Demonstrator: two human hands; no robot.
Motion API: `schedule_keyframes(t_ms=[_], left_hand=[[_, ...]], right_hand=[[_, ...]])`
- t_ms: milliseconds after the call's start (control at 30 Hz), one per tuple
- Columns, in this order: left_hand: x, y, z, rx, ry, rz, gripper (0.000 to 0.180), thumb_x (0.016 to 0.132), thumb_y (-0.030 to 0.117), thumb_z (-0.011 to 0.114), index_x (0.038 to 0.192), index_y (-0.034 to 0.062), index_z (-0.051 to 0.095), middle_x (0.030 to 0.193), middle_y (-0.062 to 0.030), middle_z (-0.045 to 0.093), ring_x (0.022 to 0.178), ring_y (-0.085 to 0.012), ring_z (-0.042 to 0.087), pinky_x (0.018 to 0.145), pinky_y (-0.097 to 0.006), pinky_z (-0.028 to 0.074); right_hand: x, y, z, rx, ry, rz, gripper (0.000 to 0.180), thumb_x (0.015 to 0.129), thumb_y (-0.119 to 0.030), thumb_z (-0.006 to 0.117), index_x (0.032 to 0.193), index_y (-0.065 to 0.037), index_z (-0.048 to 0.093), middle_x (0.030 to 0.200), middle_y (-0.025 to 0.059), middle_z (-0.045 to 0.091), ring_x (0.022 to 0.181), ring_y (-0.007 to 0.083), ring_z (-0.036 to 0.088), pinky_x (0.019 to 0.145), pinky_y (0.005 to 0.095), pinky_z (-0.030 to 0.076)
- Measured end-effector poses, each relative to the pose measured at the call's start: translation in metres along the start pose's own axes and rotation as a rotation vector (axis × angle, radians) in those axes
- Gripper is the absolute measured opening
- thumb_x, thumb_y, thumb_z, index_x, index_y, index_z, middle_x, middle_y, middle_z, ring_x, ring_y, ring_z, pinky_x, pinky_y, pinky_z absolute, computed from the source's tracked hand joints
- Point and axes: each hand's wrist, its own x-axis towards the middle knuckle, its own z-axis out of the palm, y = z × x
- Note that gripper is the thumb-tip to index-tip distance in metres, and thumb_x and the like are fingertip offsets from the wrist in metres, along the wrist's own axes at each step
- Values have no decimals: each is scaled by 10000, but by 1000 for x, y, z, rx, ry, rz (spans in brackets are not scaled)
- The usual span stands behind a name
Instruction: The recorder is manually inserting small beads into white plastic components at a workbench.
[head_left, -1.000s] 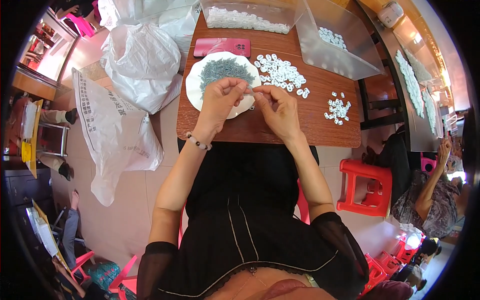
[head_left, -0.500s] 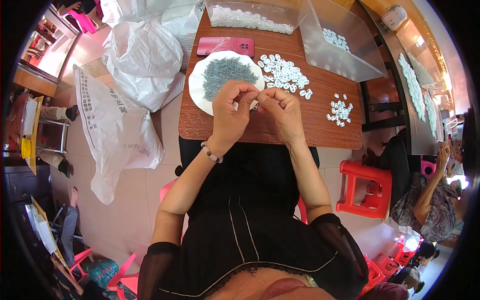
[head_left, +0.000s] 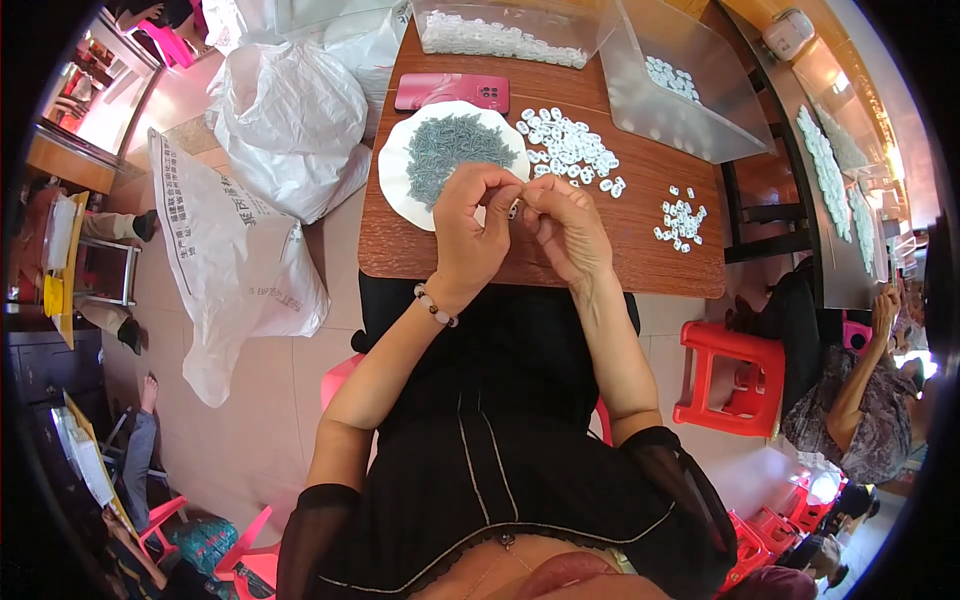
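Observation:
Above the near edge of the brown table, my left hand (head_left: 472,232) and my right hand (head_left: 568,228) meet fingertip to fingertip. Both are closed in a pinch, and what they hold is too small and covered to name. A bit of a small white piece (head_left: 514,210) shows between the hands, below the fingertips; I cannot tell whether it is held or lies on the table. Just behind my left hand is a scalloped white plate (head_left: 397,190), heaped with grey screws (head_left: 445,145). Small white oval plastic pieces with holes (head_left: 570,145) are scattered beyond my right hand.
A smaller group of white pieces (head_left: 680,222) lies at the table's right. Behind stand clear plastic bins (head_left: 680,115) and a pink phone (head_left: 452,92). White sacks (head_left: 285,130) are on the floor at left, a red stool (head_left: 735,380) at right. Other people sit around.
My left hand has shifted slightly to the right, its wrist turning a little. My right hand's fingers have curled in more, and both hands stay together at the fingertips.

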Motion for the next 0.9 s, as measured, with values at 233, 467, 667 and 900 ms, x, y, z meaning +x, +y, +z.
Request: schedule_keyframes(t_ms=[233,467,667,900], left_hand=[[-6,-4,2,4,-4,-17,27,872,3,634,882,6,609,861,-64,606,716,-138,585,631,-239,477],[-11,3,5,-318,46,-465,110,919,97,636,923,-12,618,816,-8,634,678,-40,549,615,-189,458],[-9,-3,2,-42,-45,-329,99,960,86,545,922,-4,551,743,-68,595,650,-129,566,590,-269,450],[2,-6,-8,281,-82,-51,133,976,108,473,900,-1,484,714,-182,548,628,-355,551,581,-406,431]], right_hand=[[1,1,-4,76,-5,74,25,846,-63,619,850,-42,631,777,-4,623,680,59,552,645,197,451],[-1,-3,8,-243,47,-116,23,826,-38,635,818,-21,621,726,11,630,652,56,563,626,200,453],[2,-5,10,-389,-12,-145,35,850,-25,623,827,1,614,728,29,638,645,65,586,615,207,477],[13,0,10,-497,-93,-148,38,877,-43,620,851,-16,620,742,-21,616,666,15,535,600,172,413]])
